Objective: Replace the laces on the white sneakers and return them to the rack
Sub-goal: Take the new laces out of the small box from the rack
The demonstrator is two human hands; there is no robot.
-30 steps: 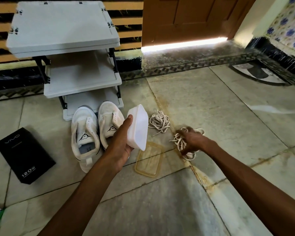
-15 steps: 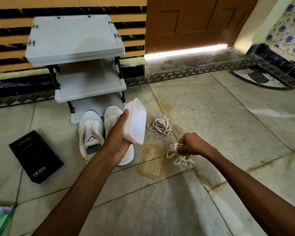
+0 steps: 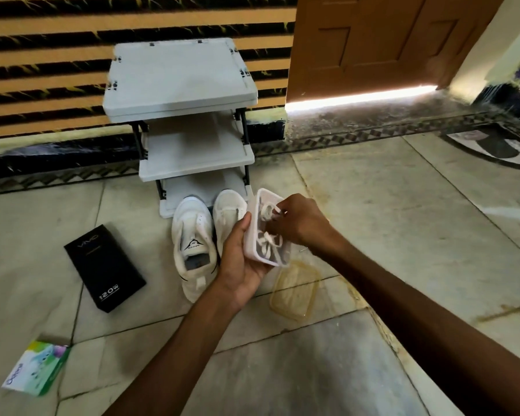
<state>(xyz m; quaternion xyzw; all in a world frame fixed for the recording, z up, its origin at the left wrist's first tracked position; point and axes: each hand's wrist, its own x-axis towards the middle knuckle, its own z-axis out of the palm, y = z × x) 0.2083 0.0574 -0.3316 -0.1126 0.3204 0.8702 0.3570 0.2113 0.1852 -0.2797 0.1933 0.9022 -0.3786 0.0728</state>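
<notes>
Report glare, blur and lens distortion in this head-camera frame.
Head view: daylight blows out the gap under the door. The wide lens bows the striped wall lines. The right hand and laces in the container look slightly motion-soft. Print on the black box is legible.

Sneakers just before rack. Flat box before rack, leftward; lid before rack, rightward. Door behind, right of rack.

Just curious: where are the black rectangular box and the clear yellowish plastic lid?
black rectangular box (image 3: pixel 105 267), head view, top face.
clear yellowish plastic lid (image 3: pixel 294 291), head view, centre panel.
</notes>
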